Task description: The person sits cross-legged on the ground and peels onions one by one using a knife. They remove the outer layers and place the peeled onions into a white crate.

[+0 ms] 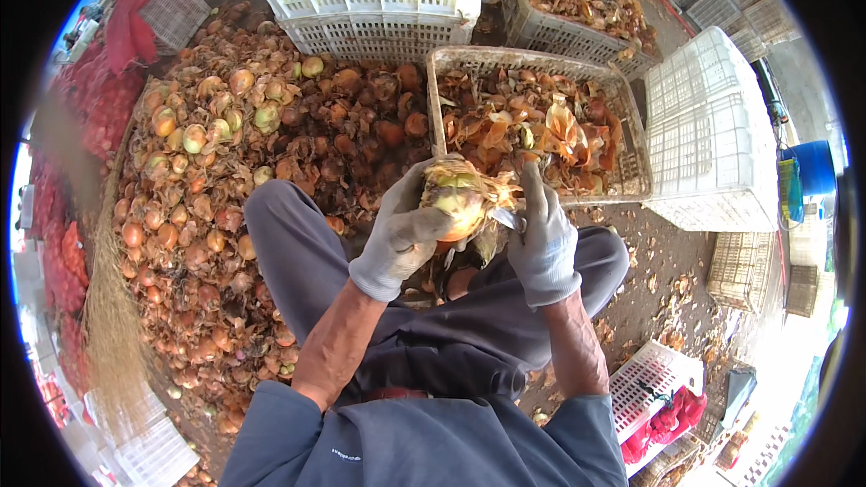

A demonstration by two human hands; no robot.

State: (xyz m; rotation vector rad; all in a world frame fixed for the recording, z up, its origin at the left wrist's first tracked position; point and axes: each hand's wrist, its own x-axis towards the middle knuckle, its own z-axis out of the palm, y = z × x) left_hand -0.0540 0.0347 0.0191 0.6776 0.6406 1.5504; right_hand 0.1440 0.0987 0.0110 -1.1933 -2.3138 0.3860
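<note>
A large onion (457, 197) with loose, dry outer skin is held in my left hand (406, 223), which wears a pale work glove. My right hand (543, 237), gloved too, grips a small knife (506, 218) whose blade lies against the onion's right side, by its frayed end. Part of the knife's handle is hidden by the fingers. Just beyond both hands is a dirty plastic crate (541, 57) filled with onion skins (514, 115). A big heap of onions (203, 216) spreads over the floor on the left, some peeled pale green.
Stacked white crates (375, 20) stand ahead, another white crate stack (710, 135) at the right. A second crate of skins (582, 40) is farther back. A straw broom (115, 325) and red mesh sacks (95, 108) lie left. A blue barrel (815, 168) stands far right.
</note>
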